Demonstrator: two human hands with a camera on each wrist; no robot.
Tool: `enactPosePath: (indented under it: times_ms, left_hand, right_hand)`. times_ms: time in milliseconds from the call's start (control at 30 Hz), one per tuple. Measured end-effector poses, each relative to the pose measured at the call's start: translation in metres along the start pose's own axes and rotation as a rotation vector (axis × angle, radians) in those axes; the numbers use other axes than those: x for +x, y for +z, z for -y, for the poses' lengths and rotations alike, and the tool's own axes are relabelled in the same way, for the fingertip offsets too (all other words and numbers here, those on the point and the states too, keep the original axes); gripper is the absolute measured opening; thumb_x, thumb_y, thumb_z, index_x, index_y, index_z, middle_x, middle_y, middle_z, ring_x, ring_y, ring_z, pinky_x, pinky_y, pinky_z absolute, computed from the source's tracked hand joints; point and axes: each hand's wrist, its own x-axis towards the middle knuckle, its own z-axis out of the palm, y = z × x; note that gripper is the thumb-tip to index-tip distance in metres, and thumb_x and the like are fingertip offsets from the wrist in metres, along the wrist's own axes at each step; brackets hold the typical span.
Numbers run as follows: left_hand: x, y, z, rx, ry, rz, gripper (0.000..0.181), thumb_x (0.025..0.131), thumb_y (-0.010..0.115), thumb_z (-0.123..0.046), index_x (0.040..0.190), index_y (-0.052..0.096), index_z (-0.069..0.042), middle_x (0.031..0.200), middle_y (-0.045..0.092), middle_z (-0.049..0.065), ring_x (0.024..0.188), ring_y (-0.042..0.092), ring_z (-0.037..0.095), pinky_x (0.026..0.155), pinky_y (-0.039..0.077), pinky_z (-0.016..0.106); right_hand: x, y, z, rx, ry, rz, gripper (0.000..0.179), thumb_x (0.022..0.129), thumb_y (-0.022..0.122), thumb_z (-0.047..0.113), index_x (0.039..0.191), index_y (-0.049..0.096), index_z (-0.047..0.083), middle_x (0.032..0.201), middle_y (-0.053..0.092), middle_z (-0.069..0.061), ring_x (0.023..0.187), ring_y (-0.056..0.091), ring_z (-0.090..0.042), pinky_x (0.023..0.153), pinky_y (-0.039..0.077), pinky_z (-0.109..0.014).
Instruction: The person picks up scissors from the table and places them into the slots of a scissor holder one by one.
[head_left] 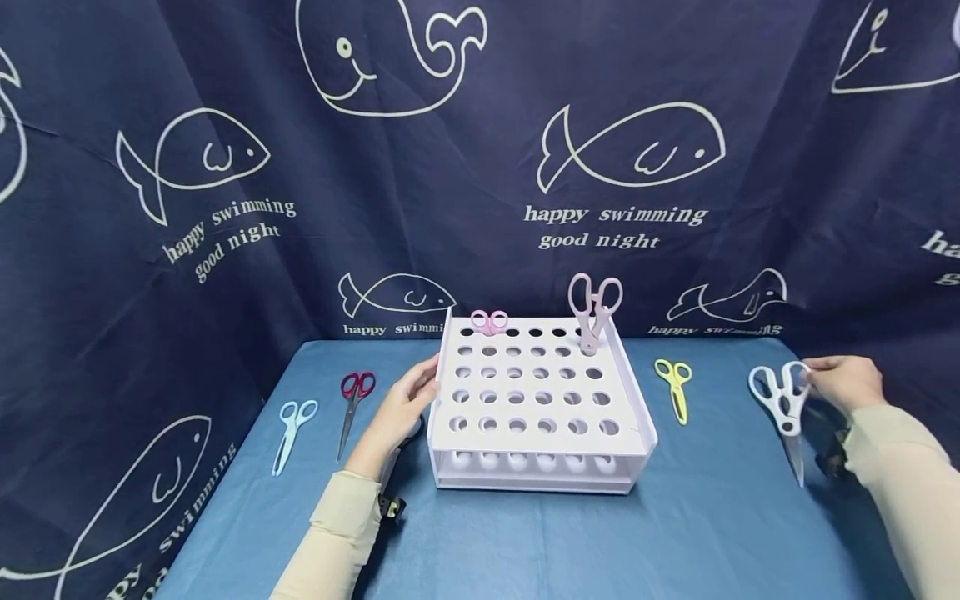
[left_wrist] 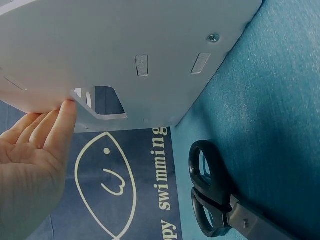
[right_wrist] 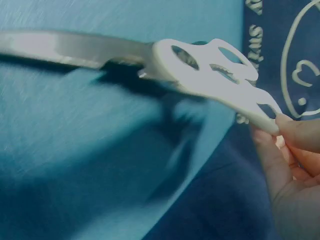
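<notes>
Hands are working either side of a white rack (head_left: 536, 400) on the blue table (head_left: 525, 533): from the head view, the left hand (head_left: 401, 408) is resting flat-fingered against the rack's left wall, while the right hand (head_left: 843, 381) is pinching white scissors (head_left: 782, 408) at the table's right edge.

Left wrist view: straight fingers (left_wrist: 62, 125) are touching the rack (left_wrist: 125, 55); black scissors (left_wrist: 220, 200) are lying beside it.

Right wrist view: fingertips (right_wrist: 295, 131) are gripping the white scissors (right_wrist: 215, 75) by a handle loop, lifting that end.

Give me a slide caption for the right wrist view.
Right hand pinches the handle of white-handled steel scissors, lifting them above the blue cloth.
</notes>
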Motion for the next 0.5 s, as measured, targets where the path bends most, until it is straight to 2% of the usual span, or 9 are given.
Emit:
enactPosePath:
  times_ms: [100, 200, 300, 367, 433, 500]
  left_hand:
    - [0.0, -0.001, 0.0, 0.008, -0.002, 0.0, 0.048, 0.101, 0.049, -0.014, 0.148, 0.038, -0.007, 0.15, 0.043, 0.015, 0.136, 0.045, 0.03, 0.113, 0.037, 0.045]
    - [0.001, -0.002, 0.001, 0.02, -0.005, -0.006, 0.048, 0.102, 0.05, -0.016, 0.148, 0.039, -0.008, 0.15, 0.043, 0.014, 0.136, 0.044, 0.029, 0.113, 0.037, 0.044]
    - [0.002, -0.002, 0.002, 0.018, 0.001, -0.009, 0.048, 0.101, 0.05, -0.016, 0.148, 0.039, -0.007, 0.15, 0.043, 0.014, 0.137, 0.043, 0.028, 0.114, 0.036, 0.044]
    - [0.002, -0.002, 0.003, 0.013, 0.007, -0.003, 0.048, 0.101, 0.05, -0.015, 0.148, 0.039, -0.006, 0.15, 0.043, 0.015, 0.137, 0.043, 0.029, 0.114, 0.036, 0.044]
    - [0.002, -0.001, 0.002, 0.007, 0.003, 0.001, 0.048, 0.101, 0.05, -0.014, 0.148, 0.039, -0.007, 0.15, 0.043, 0.015, 0.137, 0.043, 0.029, 0.113, 0.036, 0.045]
    - [0.001, 0.0, 0.002, 0.006, -0.002, 0.003, 0.049, 0.101, 0.05, -0.014, 0.148, 0.039, -0.007, 0.15, 0.043, 0.015, 0.137, 0.044, 0.029, 0.113, 0.036, 0.045]
  right_hand:
    - [0.0, -0.003, 0.01, 0.046, 0.004, -0.002, 0.039, 0.089, 0.06, 0.015, 0.114, 0.062, -0.015, 0.06, 0.069, 0.004, 0.052, 0.056, 0.001, 0.05, 0.04, -0.015]
    - [0.0, -0.005, 0.02, 0.111, -0.018, -0.018, 0.039, 0.09, 0.061, 0.014, 0.113, 0.061, -0.018, 0.058, 0.067, 0.008, 0.051, 0.06, 0.001, 0.049, 0.047, -0.016]
    - [0.0, -0.008, 0.028, 0.221, -0.03, -0.025, 0.036, 0.092, 0.061, 0.012, 0.111, 0.061, -0.019, 0.056, 0.063, 0.019, 0.051, 0.064, -0.001, 0.049, 0.054, -0.02]
    - [0.0, -0.01, 0.033, 0.3, -0.036, -0.033, 0.025, 0.092, 0.061, 0.011, 0.104, 0.067, -0.01, 0.056, 0.06, 0.026, 0.051, 0.064, 0.001, 0.051, 0.056, -0.02]
    - [-0.001, -0.012, 0.038, 0.383, -0.032, -0.039, 0.011, 0.092, 0.061, 0.009, 0.089, 0.071, 0.007, 0.055, 0.057, 0.031, 0.052, 0.063, 0.003, 0.052, 0.057, -0.02]
    - [-0.003, -0.015, 0.044, 0.456, -0.036, -0.05, 0.024, 0.092, 0.061, 0.007, 0.076, 0.067, 0.025, 0.057, 0.057, 0.032, 0.052, 0.062, 0.004, 0.053, 0.057, -0.019]
